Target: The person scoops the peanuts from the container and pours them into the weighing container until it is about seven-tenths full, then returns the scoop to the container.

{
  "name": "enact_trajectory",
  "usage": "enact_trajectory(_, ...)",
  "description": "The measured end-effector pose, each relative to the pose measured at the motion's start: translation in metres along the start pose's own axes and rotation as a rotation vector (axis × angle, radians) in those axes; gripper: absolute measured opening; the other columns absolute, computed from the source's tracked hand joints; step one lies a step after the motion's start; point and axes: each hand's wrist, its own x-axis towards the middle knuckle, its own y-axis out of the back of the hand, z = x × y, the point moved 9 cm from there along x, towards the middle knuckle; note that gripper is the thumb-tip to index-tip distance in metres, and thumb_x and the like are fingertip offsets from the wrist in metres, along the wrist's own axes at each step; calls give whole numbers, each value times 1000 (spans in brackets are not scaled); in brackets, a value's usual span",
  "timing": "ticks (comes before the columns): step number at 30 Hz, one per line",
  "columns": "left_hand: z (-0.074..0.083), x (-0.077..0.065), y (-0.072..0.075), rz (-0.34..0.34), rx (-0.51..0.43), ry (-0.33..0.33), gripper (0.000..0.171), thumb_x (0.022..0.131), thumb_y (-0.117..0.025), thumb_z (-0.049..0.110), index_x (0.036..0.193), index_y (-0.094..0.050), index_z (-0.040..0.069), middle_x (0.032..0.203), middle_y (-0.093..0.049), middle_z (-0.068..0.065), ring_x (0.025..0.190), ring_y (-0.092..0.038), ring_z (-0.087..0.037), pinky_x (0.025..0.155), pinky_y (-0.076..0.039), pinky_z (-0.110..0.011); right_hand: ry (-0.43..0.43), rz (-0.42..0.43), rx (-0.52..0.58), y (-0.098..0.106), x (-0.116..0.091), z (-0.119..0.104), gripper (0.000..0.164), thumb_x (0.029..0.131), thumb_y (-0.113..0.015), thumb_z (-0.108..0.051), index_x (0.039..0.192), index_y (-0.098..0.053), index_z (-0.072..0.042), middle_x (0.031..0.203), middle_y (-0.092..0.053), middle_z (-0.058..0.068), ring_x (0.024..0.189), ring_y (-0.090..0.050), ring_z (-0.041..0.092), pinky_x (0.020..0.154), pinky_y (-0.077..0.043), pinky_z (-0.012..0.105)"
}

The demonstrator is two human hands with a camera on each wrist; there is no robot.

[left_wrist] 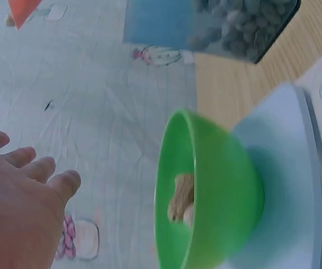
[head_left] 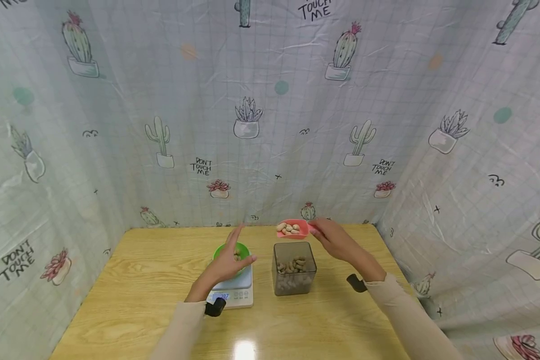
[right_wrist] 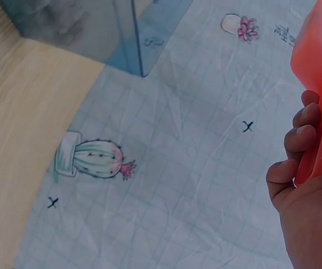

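Observation:
A red scoop [head_left: 303,228] loaded with several peanuts [head_left: 288,229] is held up in the head view, above and behind the container. My right hand [head_left: 337,241] grips its handle; in the right wrist view the fingers [right_wrist: 302,137] wrap around the handle. Below it stands a grey see-through container [head_left: 293,285] partly filled with peanuts. My left hand [head_left: 227,262] hovers over a green bowl [head_left: 242,248], fingers extended and thumb spread. Peanuts [left_wrist: 182,197] lie inside that bowl, which sits on a white kitchen scale [head_left: 243,299] with a lit display.
The wooden table [head_left: 162,290] carries the scale on the left and the container near its middle. A curtain [head_left: 270,175] printed with cacti hangs right behind the table and along both sides.

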Motion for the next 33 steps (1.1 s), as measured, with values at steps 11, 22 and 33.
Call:
enact_trajectory(11, -22, -17, 33, 71, 9, 52, 94, 91, -66, 42, 159, -1, 34, 167, 0, -12, 149, -11, -48, 108, -21, -76, -12, -20, 48, -19, 16, -12, 26, 105, -47, -22, 121, -62, -7, 108, -66, 7, 95, -62, 20, 82, -51, 41)
enact_trajectory(22, -51, -26, 38, 76, 79, 80, 100, 89, -68, 45, 159, 1, 28, 167, -2, -14, 149, -13, -47, 108, -24, -74, 61, -16, 40, -40, 34, -32, 23, 104, -50, -22, 119, -61, -9, 107, -66, 6, 91, -59, 17, 77, -48, 35)
enact_trajectory(33, -83, -30, 25, 7, 76, 152, 105, 86, -73, 40, 160, -2, 17, 165, -4, -20, 148, -14, -50, 110, -25, -71, 67, -104, 36, -81, 54, -49, 26, 105, -46, -23, 120, -61, -7, 110, -67, 6, 99, -62, 20, 86, -50, 38)
